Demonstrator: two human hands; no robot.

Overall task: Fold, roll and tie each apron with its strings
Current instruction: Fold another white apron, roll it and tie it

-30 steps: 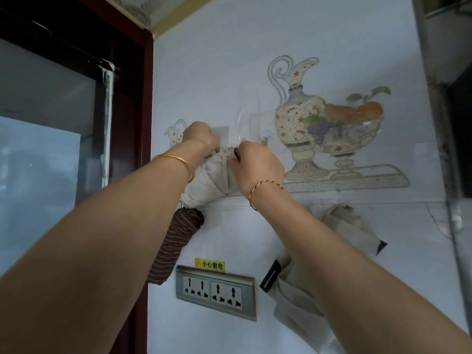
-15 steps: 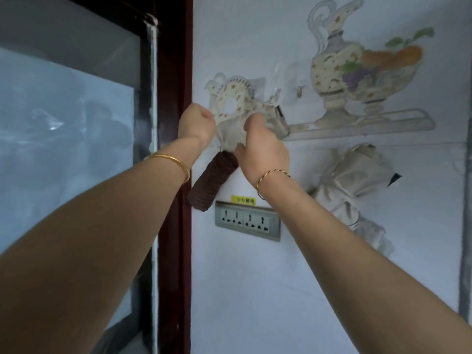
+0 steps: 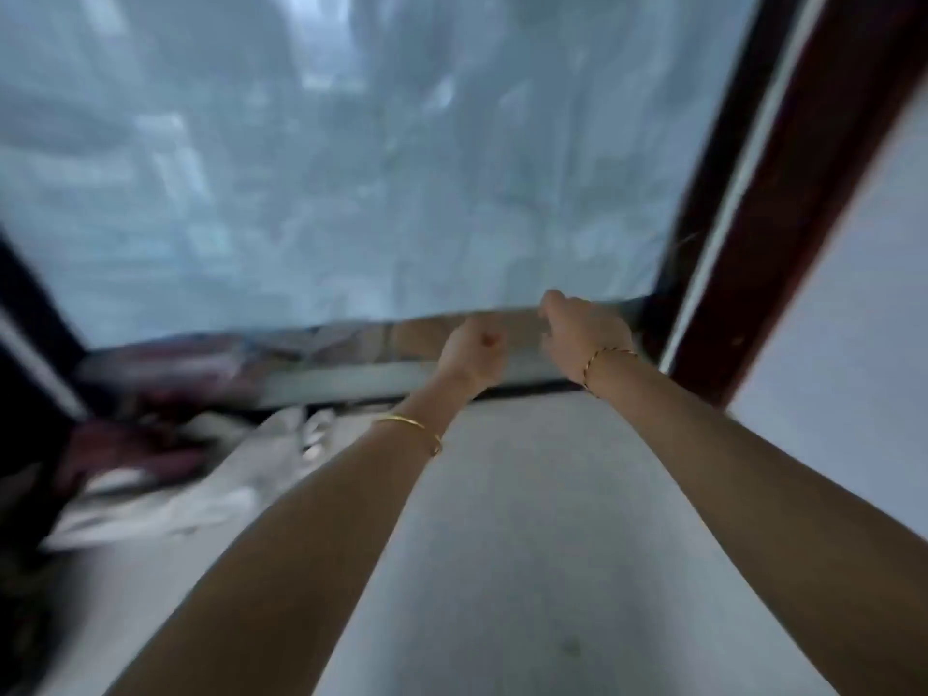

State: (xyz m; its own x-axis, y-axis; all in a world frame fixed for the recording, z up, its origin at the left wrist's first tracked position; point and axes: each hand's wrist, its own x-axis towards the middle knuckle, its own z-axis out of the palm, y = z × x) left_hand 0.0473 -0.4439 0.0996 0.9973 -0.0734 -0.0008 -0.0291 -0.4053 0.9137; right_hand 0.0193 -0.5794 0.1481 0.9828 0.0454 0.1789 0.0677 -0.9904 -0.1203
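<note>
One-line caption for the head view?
Left hand and right hand, both empty, extended toward the window; pale cloth lies left.

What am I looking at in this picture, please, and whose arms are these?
No machine here: a person wears a wide-angle camera on the head, so this one view looks forward along their own arms. The left hand is curled in a fist and holds nothing visible; the right hand shows mainly its back, so its fingers cannot be judged. Ahead is a window pane in a dark red frame. On the pale surface, lower left, lies crumpled pale cloth, probably aprons; motion blur hides detail.
</note>
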